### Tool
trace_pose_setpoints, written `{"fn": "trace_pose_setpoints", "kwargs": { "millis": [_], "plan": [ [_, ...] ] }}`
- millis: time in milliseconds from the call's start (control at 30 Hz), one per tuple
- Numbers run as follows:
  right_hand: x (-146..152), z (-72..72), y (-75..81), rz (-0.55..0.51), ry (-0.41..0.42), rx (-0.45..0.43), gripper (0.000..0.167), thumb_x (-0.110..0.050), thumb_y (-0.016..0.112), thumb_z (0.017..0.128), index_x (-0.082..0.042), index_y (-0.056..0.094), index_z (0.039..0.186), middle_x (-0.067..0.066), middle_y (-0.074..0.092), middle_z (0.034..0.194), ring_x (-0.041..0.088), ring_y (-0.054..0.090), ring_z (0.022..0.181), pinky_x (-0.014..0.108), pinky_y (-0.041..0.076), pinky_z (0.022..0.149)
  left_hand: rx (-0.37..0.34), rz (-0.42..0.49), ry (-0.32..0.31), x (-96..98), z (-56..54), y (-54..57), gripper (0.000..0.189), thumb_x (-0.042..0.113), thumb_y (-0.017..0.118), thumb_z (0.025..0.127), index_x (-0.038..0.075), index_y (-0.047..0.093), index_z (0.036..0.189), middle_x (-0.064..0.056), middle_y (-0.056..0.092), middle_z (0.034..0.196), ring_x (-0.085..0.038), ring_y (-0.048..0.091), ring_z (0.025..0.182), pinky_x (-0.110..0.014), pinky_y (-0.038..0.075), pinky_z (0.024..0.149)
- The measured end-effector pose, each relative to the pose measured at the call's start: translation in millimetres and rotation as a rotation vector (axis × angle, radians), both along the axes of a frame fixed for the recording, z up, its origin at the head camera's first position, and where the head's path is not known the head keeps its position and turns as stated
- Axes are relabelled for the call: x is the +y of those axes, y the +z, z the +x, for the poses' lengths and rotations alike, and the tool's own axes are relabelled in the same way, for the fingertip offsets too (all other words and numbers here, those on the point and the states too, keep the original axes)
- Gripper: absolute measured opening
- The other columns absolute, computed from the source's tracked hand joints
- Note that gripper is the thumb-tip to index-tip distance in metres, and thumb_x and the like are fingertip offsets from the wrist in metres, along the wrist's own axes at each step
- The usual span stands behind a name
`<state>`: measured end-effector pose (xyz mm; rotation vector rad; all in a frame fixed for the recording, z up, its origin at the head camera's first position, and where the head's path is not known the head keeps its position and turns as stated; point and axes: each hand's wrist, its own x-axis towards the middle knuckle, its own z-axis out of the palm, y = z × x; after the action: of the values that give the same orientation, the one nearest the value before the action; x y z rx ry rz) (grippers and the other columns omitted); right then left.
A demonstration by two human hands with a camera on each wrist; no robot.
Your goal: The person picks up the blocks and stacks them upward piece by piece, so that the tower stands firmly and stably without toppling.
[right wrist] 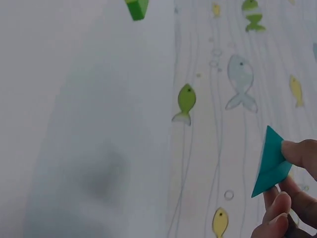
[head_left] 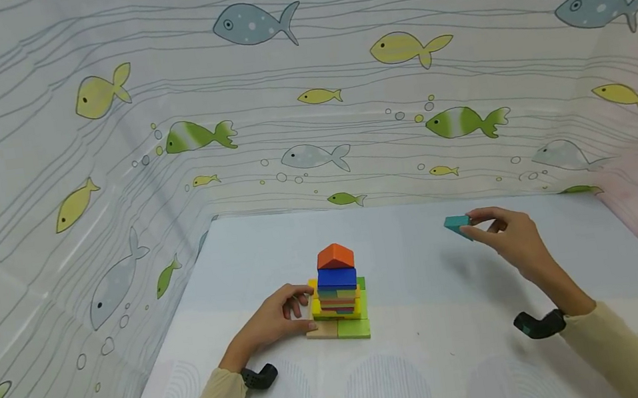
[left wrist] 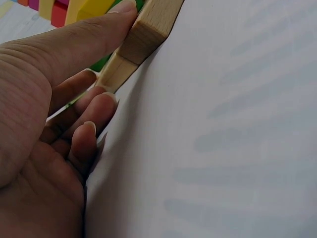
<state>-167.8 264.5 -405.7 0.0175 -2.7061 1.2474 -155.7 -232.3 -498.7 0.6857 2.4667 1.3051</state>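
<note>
My left hand [head_left: 274,316] holds the left side of a small tower of toy blocks [head_left: 337,280], its thumb at the front corner of the base and the index finger farther back. The left wrist view shows the thumb on the edge of a plain wooden block [left wrist: 148,29], the other fingers bent beside it. An orange triangular block [head_left: 335,256] tops the tower, above a blue block [head_left: 336,279] and thin coloured layers. To the right, well apart from the tower, my right hand [head_left: 512,241] pinches a teal triangular block [right wrist: 273,163] in the air between thumb and fingers.
Light green flat blocks [head_left: 353,329] form the right part of the tower's base on the pale table [head_left: 415,374]. A fish-patterned sheet [head_left: 373,151] rises behind and at both sides of the table. Each wrist wears a black device [head_left: 540,324].
</note>
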Motion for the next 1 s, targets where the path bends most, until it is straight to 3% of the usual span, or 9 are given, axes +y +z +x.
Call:
{"fn": "trace_pose_setpoints", "kwargs": {
  "millis": [367,633,867,1000],
  "plan": [
    [-70,20.6,29.9,-0.053,0.215,0.094,0.034,-0.036,0.085,0.087,-0.017,0.074,0.114,0.003,0.062,0.082,0.021,0.055,0.074,0.030,0.039,0.057,-0.002,0.004,-0.004,0.6,1.7,1.7,0.067,0.036,0.088,0.084,0.017,0.057,0.139,0.000,0.058,0.113,-0.017,0.056,0.086,-0.027,0.046,0.072],
    [-112,35.0,49.0,-0.092,0.381,0.205,0.029,-0.026,0.088,0.085,-0.024,0.073,0.110,-0.007,0.062,0.089,0.016,0.054,0.071,0.029,0.042,0.057,-0.011,-0.010,0.007,0.3,0.3,-0.1,0.067,0.038,0.089,0.083,0.020,0.057,0.139,0.002,0.057,0.113,-0.017,0.057,0.087,-0.027,0.046,0.073],
    [-146,41.4,54.3,-0.098,0.508,0.263,0.029,-0.023,0.088,0.085,-0.024,0.073,0.110,-0.012,0.066,0.098,0.013,0.054,0.070,0.028,0.044,0.057,-0.016,-0.001,0.008,0.8,0.9,1.1,0.066,0.036,0.088,0.083,0.019,0.057,0.139,0.001,0.057,0.113,-0.018,0.056,0.089,-0.028,0.046,0.073],
    [-162,43.2,56.2,-0.089,0.539,0.293,0.030,-0.021,0.089,0.084,-0.022,0.074,0.110,-0.013,0.066,0.100,0.011,0.054,0.071,0.028,0.046,0.057,-0.032,0.008,0.011,2.2,1.1,2.7,0.065,0.035,0.088,0.083,0.022,0.057,0.139,0.000,0.057,0.114,-0.019,0.056,0.090,-0.028,0.046,0.073]
  ]
}}
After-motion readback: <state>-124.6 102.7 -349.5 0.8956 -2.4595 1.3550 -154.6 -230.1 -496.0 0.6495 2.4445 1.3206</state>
